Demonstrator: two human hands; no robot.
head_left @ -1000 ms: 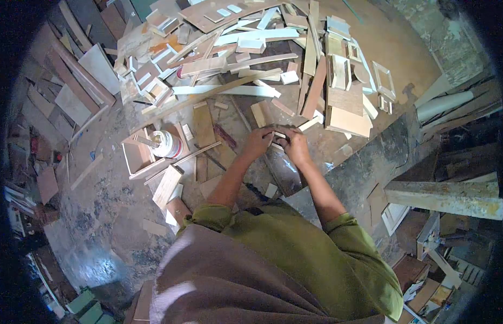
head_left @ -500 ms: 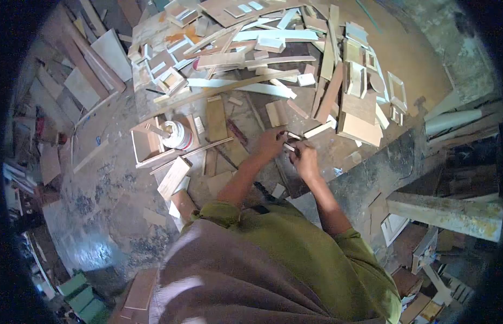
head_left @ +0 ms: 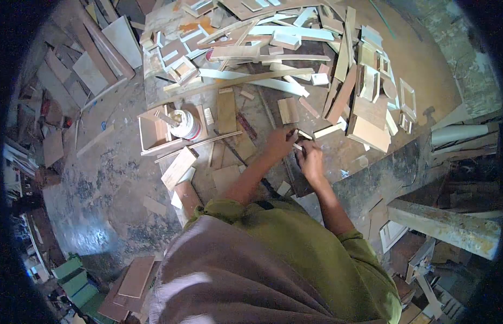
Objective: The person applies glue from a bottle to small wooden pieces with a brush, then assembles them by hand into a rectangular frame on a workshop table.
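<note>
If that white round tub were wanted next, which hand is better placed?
The left hand, probably: the white round tub stands on that side, farther from the right hand. Both hands are at a small pale wooden piece, so either may need freeing first.

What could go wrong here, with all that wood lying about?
The small pale piece between the left hand and right hand might slip and get lost among the loose wood. The white tub, left of the hands, could tip if an arm knocks it.
</note>
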